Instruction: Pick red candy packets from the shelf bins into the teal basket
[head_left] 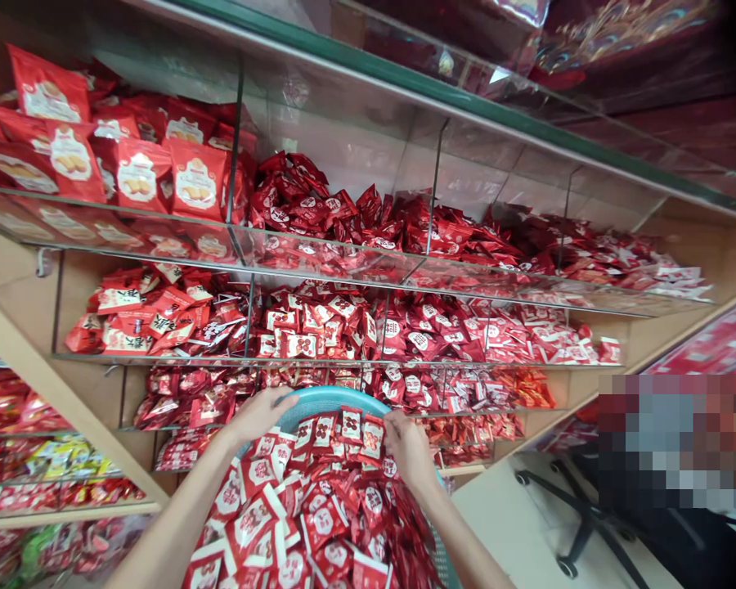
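Observation:
A blue plastic basket (342, 396), heaped with small red-and-white snack packets (324, 523), is in front of me at the bottom middle. My left hand (258, 419) is closed on its far rim at the left, with the fingertips pointing inward. On the rim's right side, my right hand (410, 448) curls over the edge, its fingers beside the upper packets. Both forearms reach along the basket's sides. The fingers under the rim are hidden.
Tiered shelves with glass fronts and dividers (437, 188) hold red packets in sections. Larger red biscuit bags (140, 176) fill the upper left. Another shelf unit (67, 519) stands left. At right are a wheeled chair base (580, 523) and a blurred-out person (680, 442).

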Demonstrator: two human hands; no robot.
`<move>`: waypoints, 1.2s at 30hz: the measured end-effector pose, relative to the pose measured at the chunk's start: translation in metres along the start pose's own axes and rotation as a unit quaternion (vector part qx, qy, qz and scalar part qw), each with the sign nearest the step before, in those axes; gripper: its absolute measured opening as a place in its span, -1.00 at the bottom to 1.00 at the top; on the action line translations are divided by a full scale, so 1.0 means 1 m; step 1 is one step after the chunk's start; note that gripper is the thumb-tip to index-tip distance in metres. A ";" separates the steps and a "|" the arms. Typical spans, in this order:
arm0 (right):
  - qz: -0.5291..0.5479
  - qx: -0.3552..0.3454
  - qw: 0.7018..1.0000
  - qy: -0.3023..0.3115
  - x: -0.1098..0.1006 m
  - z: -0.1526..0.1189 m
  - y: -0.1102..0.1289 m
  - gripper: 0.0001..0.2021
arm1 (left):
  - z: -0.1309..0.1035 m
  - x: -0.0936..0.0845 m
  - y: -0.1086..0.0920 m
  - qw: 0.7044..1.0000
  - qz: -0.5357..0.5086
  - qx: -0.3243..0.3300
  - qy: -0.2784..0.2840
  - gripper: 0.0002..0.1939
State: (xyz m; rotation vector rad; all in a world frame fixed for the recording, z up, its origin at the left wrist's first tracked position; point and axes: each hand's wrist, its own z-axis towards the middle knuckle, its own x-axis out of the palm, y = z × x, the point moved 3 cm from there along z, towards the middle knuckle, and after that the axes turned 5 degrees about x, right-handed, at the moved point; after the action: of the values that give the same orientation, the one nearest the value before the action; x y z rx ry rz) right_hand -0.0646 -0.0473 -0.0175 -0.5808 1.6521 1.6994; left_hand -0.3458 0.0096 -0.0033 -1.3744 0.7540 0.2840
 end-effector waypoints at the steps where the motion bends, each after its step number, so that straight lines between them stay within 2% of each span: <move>1: -0.058 -0.009 0.998 -0.008 -0.001 -0.002 0.003 -0.72 | 0.000 0.000 0.000 1.000 0.006 0.012 0.004 -0.54; 5: -0.237 -0.001 0.971 -0.013 -0.001 -0.005 0.011 -0.72 | 0.002 0.001 0.004 0.999 0.012 0.038 0.009 -0.53; 10: -0.315 0.001 0.949 0.011 0.008 -0.007 0.012 -0.75 | 0.002 0.001 0.005 0.999 -0.002 0.035 0.011 -0.51; 14: -0.298 0.020 0.954 0.020 0.006 -0.008 0.015 -0.79 | 0.002 0.000 0.003 0.999 -0.001 0.036 0.012 -0.51; 18: -0.243 -0.002 0.970 0.030 -0.006 -0.013 0.017 -0.76 | 0.001 -0.001 0.002 1.000 -0.005 0.024 0.006 -0.49; 20: -0.208 -0.038 0.977 0.042 -0.013 -0.019 0.017 -0.74 | 0.001 -0.001 0.001 1.000 -0.008 0.023 0.005 -0.49; 23: -0.167 -0.135 0.973 0.091 -0.020 -0.033 0.018 -0.79 | 0.001 -0.001 0.001 1.000 -0.007 0.027 0.007 -0.50; 25: -0.167 -0.179 0.961 0.128 -0.022 -0.042 0.015 -0.61 | 0.001 -0.001 0.002 1.000 -0.005 0.028 0.010 -0.51; 27: -0.180 -0.188 0.954 0.148 -0.021 -0.046 0.010 -0.43 | 0.002 0.000 0.002 1.000 -0.005 0.027 0.011 -0.51; 31: -0.208 -0.186 0.951 0.135 -0.015 -0.043 0.004 -0.41 | 0.001 0.000 0.003 1.000 -0.008 0.021 0.009 -0.50; 36: -0.234 -0.187 0.949 0.096 -0.013 -0.037 0.010 -0.60 | 0.001 0.000 0.002 1.000 -0.009 0.026 0.004 -0.53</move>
State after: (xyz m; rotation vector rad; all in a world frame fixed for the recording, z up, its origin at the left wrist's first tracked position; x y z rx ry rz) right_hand -0.0688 -0.0857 -0.0043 -1.2491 1.1821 1.6321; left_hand -0.3472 0.0111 -0.0048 -1.3331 0.7502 0.2438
